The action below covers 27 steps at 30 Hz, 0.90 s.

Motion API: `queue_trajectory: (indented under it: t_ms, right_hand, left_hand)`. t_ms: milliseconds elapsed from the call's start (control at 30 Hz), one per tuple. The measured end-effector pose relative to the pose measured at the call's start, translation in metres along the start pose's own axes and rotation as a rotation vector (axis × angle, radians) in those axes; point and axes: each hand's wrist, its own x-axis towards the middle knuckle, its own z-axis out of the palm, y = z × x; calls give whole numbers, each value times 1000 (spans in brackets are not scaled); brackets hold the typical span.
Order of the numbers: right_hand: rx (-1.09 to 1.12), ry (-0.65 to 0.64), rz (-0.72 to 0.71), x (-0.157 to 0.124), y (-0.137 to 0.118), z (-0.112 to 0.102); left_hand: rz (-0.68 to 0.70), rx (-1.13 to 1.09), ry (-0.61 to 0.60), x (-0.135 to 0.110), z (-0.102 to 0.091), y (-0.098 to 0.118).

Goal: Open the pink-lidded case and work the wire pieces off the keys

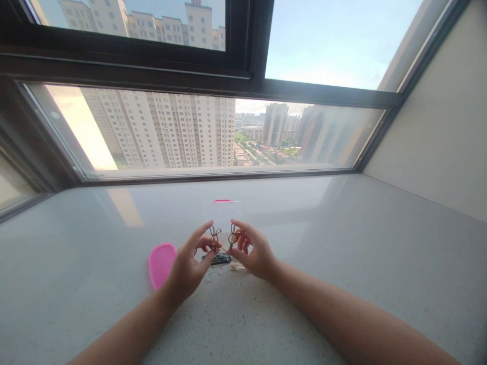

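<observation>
My left hand (189,263) and my right hand (253,251) are raised a little above a pale stone windowsill, fingertips close together but apart. Pinched in my left hand is a small brown wire charm shaped like a rabbit (215,237). My right hand pinches a matching rabbit charm (233,235). Just behind them stands a clear plastic bag with a pink edge (221,214). Below the hands lie a dark flat object (217,259), partly hidden, and some small white pieces (238,266). A pink oval lid (162,264) lies against my left hand's outer side.
The pale stone sill (304,218) runs the window's full width, with a beige wall (429,126) at the right. A dark-framed window (243,94) closes off the far side, and high-rise apartment blocks stand outside.
</observation>
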Motion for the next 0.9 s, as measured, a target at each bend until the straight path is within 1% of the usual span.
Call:
queue_trajectory:
  t_ms: [133,433,700,900]
  right_hand:
    - [6,0,11,0,-1,0]
    - [6,-7,20,1,-1,1]
    - [0,-8,27,2,-1,1]
    - [-1,-10,19,2,0,1]
  left_hand:
    - [-38,-40,-6,0,0,2]
    - [-83,-127,-79,0,0,5]
    - [-107,-155,-97,0,0,4]
    - [-90,-160,-87,0,1,4]
